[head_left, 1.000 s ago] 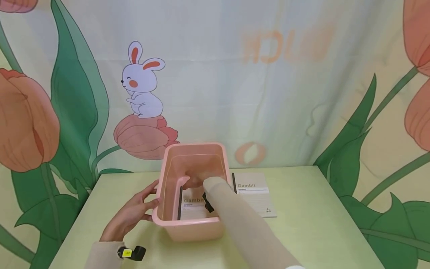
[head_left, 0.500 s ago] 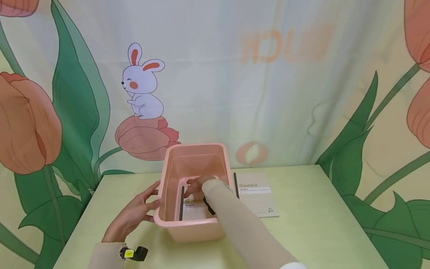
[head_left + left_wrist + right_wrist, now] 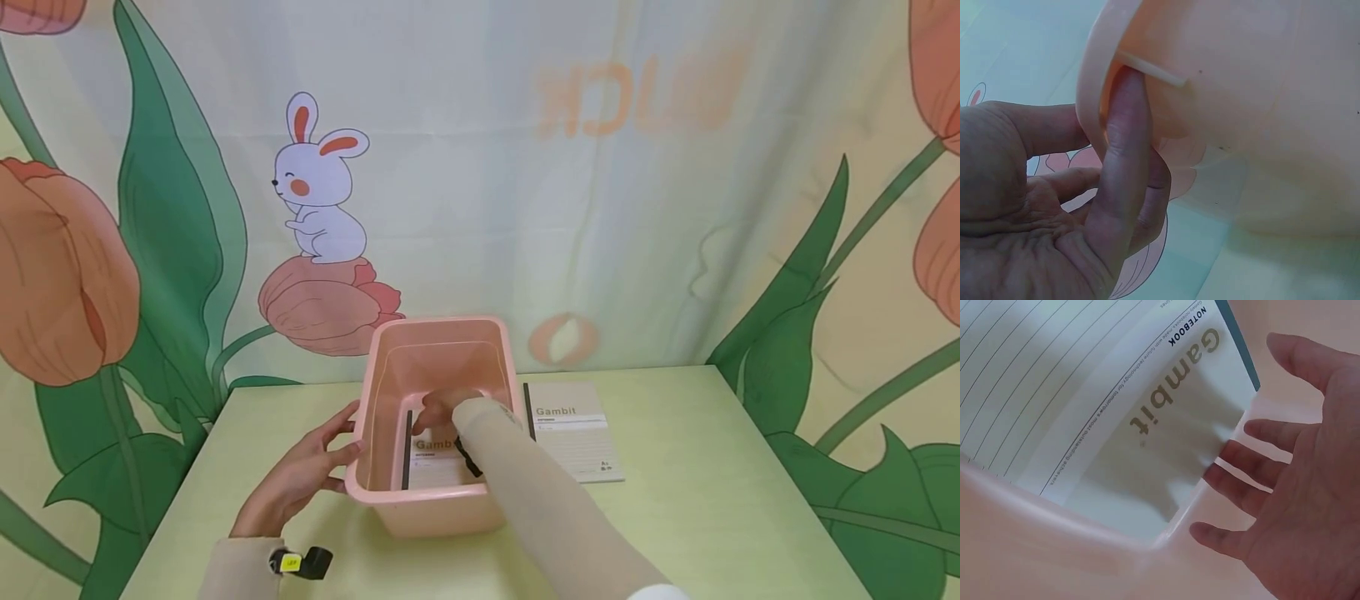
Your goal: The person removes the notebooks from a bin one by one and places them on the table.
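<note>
The Gambit notebook (image 3: pixel 429 476) lies flat on the floor of the pink bin (image 3: pixel 438 521), cover up, its dark spine toward the bin's left wall. The left hand (image 3: pixel 296 473) pinches the bin's left rim, with digits both over and under the lip. The right hand (image 3: pixel 1300 472) is inside the bin, fingers spread and fairly straight, gripping nothing; the fingertips are at the notebook's far edge, and contact cannot be confirmed.

Risks, as judged: the cover could crease or lift if the fingertips catch its edge instead of the whole book. The bin could tip or slide if the left hand pulls on the rim, being held at one side only. The right sleeve (image 3: pixel 551 508) could drag the near right rim on the way out.

A second notebook (image 3: pixel 573 433) lies on the bench (image 3: pixel 697 492), just beside the bin's right side. Obstructions: the right forearm crosses the near right rim and hides part of the inner notebook; a printed backdrop (image 3: pixel 465 208) hangs close behind.
</note>
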Motion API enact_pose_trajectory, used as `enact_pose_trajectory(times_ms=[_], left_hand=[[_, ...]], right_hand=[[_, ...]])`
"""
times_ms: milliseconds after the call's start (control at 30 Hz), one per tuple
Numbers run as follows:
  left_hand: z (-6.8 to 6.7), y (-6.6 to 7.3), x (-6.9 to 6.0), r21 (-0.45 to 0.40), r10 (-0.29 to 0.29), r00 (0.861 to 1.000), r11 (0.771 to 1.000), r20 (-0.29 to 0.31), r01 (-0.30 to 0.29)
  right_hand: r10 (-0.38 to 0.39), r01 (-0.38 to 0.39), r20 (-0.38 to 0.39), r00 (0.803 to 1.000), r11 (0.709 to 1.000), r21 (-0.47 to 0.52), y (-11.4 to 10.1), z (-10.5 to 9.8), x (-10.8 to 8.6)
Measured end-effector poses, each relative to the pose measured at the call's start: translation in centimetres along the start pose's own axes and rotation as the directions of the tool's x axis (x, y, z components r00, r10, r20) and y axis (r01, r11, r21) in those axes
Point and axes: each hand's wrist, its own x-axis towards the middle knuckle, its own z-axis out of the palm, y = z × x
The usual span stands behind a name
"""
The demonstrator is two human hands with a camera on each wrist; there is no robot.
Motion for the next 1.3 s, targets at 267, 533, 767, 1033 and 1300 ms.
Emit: enact_pose_trajectory(times_ms=[267, 533, 767, 1033, 1300], left_hand=[[0.0, 0.0, 0.0, 0.005, 0.009, 1.0, 1.0, 0.004, -0.009], [0.0, -0.1, 0.0, -0.007, 0.006, 1.0, 1.0, 0.003, -0.006], [0.0, -0.1, -0.1, -0.005, 0.011, 1.0, 1.0, 0.002, -0.011], [-0.1, -0.1, -0.2, -0.01, 0.022, 1.0, 1.0, 0.007, -0.022], [-0.1, -0.1, -0.1, -0.011, 0.017, 1.0, 1.0, 0.007, -0.017]], right_hand=[[-0.07, 0.068, -0.051, 0.996, 0.997, -0.031, -0.3, -0.3, -0.3], [-0.201, 0.186, -0.235, 0.951, 0.979, -0.083, -0.4, 0.1, 1.5], [-0.256, 0.24, -0.151, 0.955, 0.964, -0.117, 0.5, 0.8, 3.9], [-0.109, 0.116, -0.128, 0.986, 0.992, 0.05, -0.6, -0.4, -0.5], [-0.113, 0.138, -0.255, 0.96, 0.987, 0.084, -0.5, -0.1, 1.4]])
